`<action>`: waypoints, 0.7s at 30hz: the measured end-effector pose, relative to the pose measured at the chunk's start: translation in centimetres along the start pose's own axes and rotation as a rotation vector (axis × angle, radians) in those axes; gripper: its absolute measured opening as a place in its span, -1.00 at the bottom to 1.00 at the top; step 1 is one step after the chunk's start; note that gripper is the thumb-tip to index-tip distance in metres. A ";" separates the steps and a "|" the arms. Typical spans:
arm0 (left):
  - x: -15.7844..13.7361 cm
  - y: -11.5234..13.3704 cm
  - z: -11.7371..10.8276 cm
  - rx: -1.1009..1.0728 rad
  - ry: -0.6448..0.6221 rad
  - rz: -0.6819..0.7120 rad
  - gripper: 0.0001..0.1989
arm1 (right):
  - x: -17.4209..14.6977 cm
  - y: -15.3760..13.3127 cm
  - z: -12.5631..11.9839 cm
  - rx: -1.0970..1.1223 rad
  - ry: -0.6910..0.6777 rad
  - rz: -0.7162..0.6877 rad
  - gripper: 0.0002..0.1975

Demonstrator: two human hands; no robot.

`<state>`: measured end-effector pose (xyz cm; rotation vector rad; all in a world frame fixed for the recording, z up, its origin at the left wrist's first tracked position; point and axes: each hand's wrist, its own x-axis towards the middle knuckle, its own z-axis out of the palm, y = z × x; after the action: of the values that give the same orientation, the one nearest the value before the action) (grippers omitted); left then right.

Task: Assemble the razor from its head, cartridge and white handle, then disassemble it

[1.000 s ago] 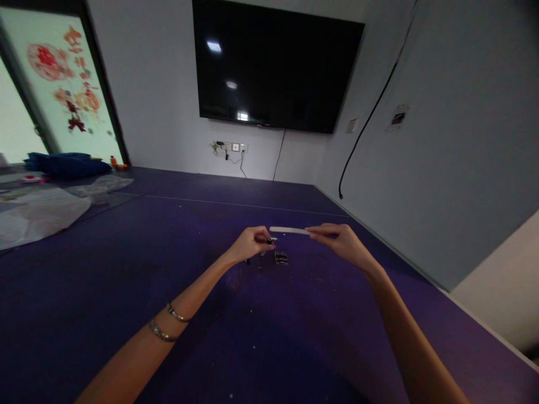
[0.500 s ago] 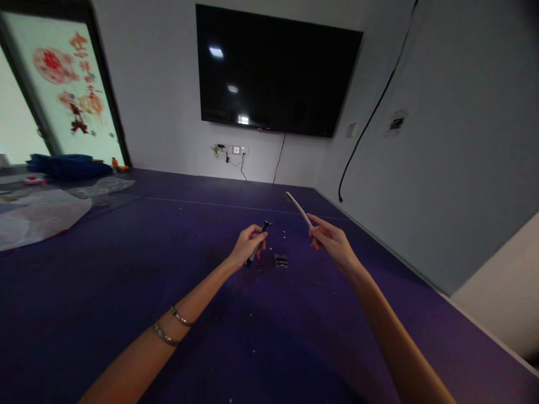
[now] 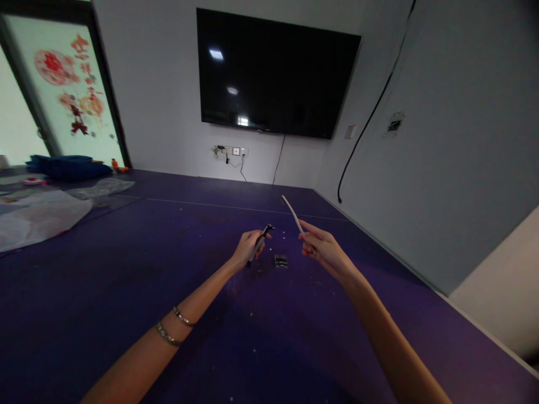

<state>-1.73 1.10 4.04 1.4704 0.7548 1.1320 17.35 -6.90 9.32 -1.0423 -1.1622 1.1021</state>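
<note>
My left hand is closed around the grey-and-black handle of a razor, whose small T-shaped tip points up and to the right. In my right hand is a toothbrush with a slim white handle, tilted up to the left. Dark bristles show at its far end, above and to the right of the razor's tip. The two tools are apart. Below them on the purple surface lies a small black rectangular piece with light edges; its kind is too small to tell.
The purple surface runs back to the wall and carries small white specks. Clear plastic sheeting and a dark blue cloth bundle lie at the left. On the right, a black cable hangs down. A television is on the wall.
My right hand has moved a little left and down with the toothbrush, bringing it nearer the razor. The razor has turned slightly in my left hand, so more of its grey handle shows.
</note>
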 end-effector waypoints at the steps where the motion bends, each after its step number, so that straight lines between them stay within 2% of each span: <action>1: 0.1 -0.1 -0.1 -0.018 0.003 0.012 -0.68 | -0.2 -0.1 0.3 0.031 0.003 0.009 -0.45; 6: 0.4 -0.2 -0.3 -0.091 -0.019 0.083 -0.72 | -1.2 -0.5 1.5 0.138 -0.013 0.006 -0.43; 11: 0.7 -0.4 -0.5 -0.050 -0.036 0.118 -0.70 | -1.7 -0.1 1.5 0.168 -0.016 0.030 -0.42; 21: 0.9 -0.3 -0.3 0.118 -0.034 0.225 -0.90 | -4.3 4.1 0.3 0.094 -0.027 0.165 -0.41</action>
<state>-1.70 2.09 3.99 1.7032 0.6532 1.2445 16.34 -10.47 4.69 -1.0672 -1.0494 1.2910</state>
